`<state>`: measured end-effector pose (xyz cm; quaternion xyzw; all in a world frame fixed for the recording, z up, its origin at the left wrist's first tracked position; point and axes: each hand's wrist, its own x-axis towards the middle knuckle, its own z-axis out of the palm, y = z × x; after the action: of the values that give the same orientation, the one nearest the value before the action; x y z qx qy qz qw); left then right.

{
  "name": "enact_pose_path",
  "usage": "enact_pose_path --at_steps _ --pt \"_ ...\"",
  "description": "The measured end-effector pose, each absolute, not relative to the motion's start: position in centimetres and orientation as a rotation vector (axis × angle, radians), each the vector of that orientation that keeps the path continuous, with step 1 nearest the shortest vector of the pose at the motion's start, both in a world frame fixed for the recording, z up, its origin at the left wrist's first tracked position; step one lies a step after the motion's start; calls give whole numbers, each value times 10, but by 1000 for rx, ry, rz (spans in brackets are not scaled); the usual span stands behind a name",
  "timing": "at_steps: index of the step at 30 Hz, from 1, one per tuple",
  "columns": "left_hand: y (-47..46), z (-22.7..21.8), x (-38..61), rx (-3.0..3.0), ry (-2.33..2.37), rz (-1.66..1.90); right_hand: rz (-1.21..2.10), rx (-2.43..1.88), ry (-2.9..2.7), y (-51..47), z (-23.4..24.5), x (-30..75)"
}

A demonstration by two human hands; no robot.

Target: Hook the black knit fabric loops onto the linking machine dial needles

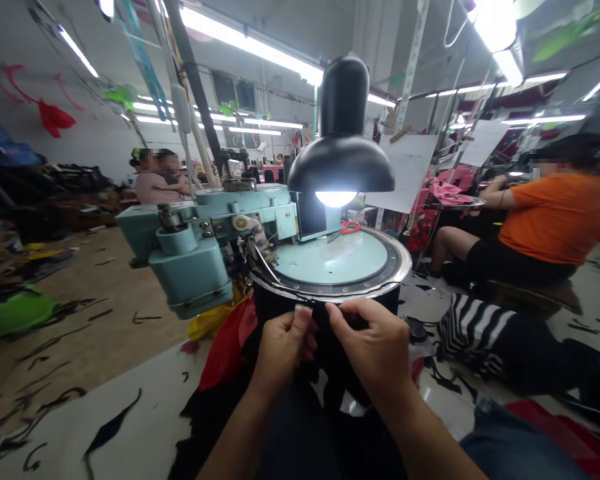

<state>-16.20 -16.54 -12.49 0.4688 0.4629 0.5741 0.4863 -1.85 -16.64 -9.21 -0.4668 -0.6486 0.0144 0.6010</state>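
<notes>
Black knit fabric hangs from the toothed rim of a round, pale-green linking machine dial in front of me. Just below the near rim, my left hand pinches the fabric's edge between thumb and fingers. A white wrap covers part of that thumb. My right hand is close beside it, its thumb and forefinger closed on the same edge under the rim. The other right fingers are curled. Exactly how the edge sits on the points is too small to tell. Red-handled scissors lie on the dial's far side.
A black lamp shines over the dial. The green machine housing juts out left. Red cloth hangs below it. Striped cloth lies at right. A person in an orange shirt sits farther right. Black scraps litter the floor.
</notes>
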Motion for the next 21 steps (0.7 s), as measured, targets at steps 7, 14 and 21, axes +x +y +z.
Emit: enact_pose_path --at_steps 7,14,21 --pt "-160 -122 -140 1106 1104 1392 24 -1086 -1467 -167 -87 -5" --pt "-156 -126 -137 1116 1037 1317 89 -1299 -1487 -159 -130 57" --pt "-150 -136 -179 1051 1072 1390 896 -1207 -1499 -168 -153 95"
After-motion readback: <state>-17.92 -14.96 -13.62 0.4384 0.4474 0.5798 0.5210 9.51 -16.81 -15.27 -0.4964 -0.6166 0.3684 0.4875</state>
